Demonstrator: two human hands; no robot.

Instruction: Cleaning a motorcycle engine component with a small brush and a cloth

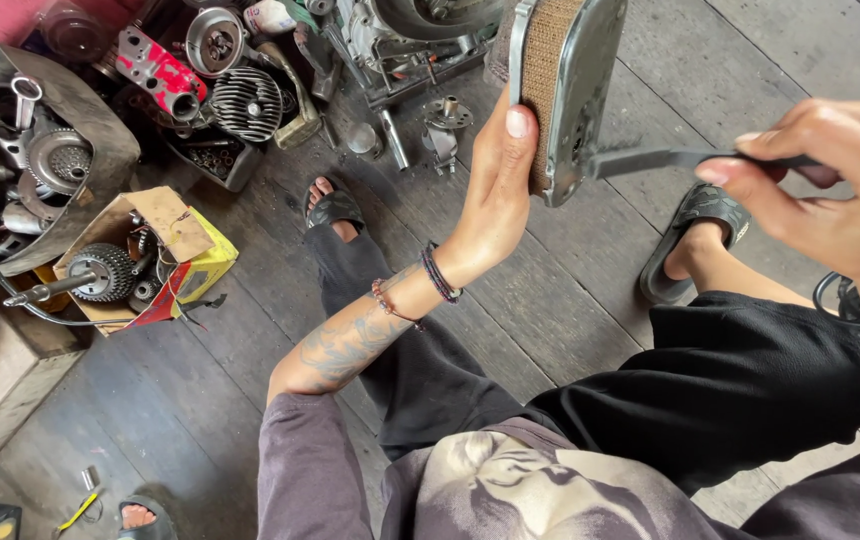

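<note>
Item: dark plank floor (570, 300), bare boards running through the middle and to the far right; the left and far edges crowded with parts. Far left: a grey tub (100, 130) heaped with gears and sprockets, its rim facing the open boards. Just near it, an open cardboard carton (185, 250), brown flaps up, yellow and red printed sides, holding a toothed gear and a shaft. Far centre: a finned cylinder (247, 102), a red metal part (155, 68) and an engine block (400, 40) against the top edge. Near left: a pale wooden box edge (0, 400). Item in hand: a flat metal-framed filter plate (560, 90) with tan mesh face, held upright above the floor, mid-right. Left hand (495, 190): fingers clamped on the plate's left edge, thumb along the mesh side. Right hand (830, 190): fingers pinched together on a thin dark tool (670, 158), whose tip meets the plate's lower right edge. Two sandalled feet (695, 240) rest on the boards beneath.
</note>
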